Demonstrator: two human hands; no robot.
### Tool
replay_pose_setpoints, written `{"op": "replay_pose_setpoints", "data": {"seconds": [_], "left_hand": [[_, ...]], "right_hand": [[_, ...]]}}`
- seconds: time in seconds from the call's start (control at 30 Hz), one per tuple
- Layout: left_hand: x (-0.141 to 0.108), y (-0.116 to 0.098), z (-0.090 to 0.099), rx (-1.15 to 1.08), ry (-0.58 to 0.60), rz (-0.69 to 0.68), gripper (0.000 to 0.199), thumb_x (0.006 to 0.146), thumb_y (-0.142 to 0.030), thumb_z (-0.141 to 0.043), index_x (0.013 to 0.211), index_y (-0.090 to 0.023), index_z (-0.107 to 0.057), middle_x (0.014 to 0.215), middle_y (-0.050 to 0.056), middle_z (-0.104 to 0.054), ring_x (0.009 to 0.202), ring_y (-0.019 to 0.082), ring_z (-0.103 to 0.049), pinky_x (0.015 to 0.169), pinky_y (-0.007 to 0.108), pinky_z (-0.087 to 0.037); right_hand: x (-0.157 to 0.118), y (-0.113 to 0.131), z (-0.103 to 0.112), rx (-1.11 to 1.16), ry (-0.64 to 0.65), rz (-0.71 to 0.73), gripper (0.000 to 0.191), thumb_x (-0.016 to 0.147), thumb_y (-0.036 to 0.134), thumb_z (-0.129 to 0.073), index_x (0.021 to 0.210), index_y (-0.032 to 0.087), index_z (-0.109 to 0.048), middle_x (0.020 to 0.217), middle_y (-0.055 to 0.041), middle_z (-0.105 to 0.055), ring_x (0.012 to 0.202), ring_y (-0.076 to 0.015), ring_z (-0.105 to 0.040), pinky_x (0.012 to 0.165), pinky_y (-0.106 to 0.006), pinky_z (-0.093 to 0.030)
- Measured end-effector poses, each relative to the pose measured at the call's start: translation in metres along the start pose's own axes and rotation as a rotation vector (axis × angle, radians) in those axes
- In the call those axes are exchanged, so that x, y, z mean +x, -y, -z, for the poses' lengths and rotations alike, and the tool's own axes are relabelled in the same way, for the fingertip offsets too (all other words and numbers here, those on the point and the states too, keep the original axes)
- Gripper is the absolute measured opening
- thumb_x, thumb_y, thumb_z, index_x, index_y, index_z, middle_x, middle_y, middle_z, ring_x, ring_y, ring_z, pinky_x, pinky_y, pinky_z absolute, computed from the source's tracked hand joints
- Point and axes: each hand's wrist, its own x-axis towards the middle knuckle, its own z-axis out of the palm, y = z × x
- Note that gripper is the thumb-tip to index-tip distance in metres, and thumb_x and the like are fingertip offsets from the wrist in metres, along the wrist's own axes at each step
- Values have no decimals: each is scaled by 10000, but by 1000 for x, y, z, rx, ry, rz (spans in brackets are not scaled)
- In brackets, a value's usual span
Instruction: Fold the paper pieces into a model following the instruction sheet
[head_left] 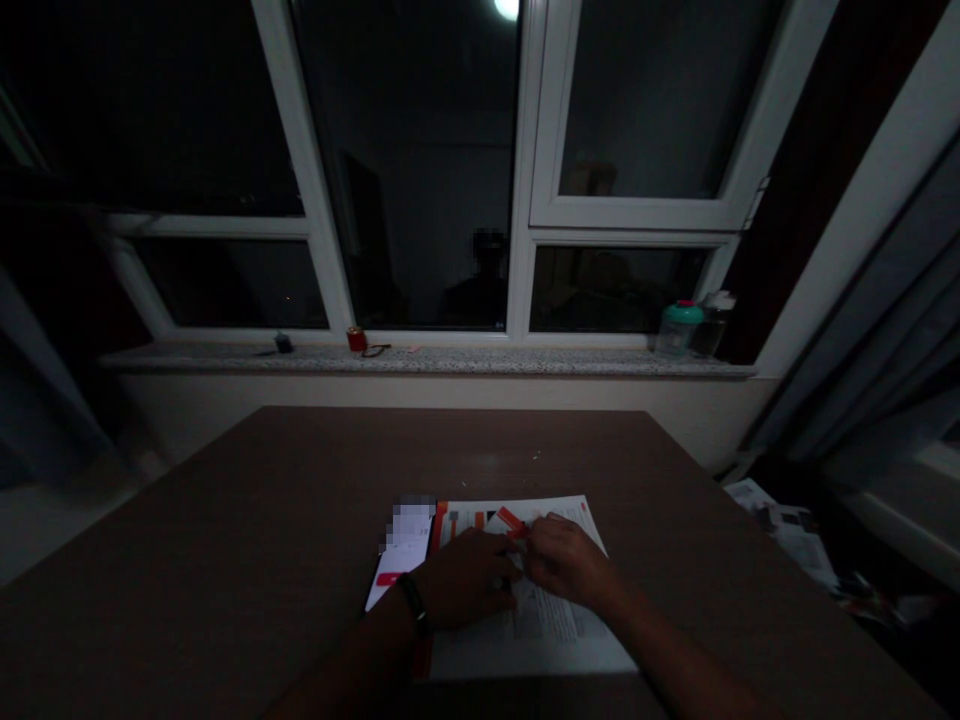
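When read from left to right, shows first a lit phone (409, 550) lying on the brown surface (285, 530), just beside the orange edge of a printed booklet (540, 655). Next shows the left hand (465, 580), with a dark band (412, 602) at the wrist, reaching over the booklet with bent, slightly parted fingers; cannot tell what, if anything, is held in that grip. Just beyond, over the booklet's far half, shows a small red-and-white strip (511, 520), slanting down toward the right hand (566, 560). There, shows a grip curled closed, apparently pinching the strip's near end, though in very dim light. Looks, by judgement, like close two-handed fingerwork on the strip, underway rather than finished. Seems to call next for keeping the strip firm in the right grip, bracing the booklet with the left, and working slowly.
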Motion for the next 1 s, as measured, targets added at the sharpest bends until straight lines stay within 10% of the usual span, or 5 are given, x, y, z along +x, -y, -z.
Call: {"op": "replay_pose_setpoints", "data": {"seconds": [0.63, 1.0], "left_hand": [[0, -1, 1, -17, 24, 35, 291, 856, -326, -712, 1129, -231, -680, 1335, 69, -585, 1213, 263, -544, 1046, 425, -388], [-4, 17, -18, 19, -10, -45, 481, 903, -458, -628, 1337, -276, -527, 1485, 85, -428, 1362, 285, -391, 1138, 518, -230]], "right_hand": [[6, -20, -6, -109, 47, -244, 164, 833, 62, -485, 767, 205, -531, 785, -28, -601, 752, -175, -536, 716, -277, -383], [3, -17, -3, 252, -57, -467, 91, 788, 142, -558, 739, 204, -513, 685, 28, -565, 624, -124, -524, 591, -210, -364]]}}
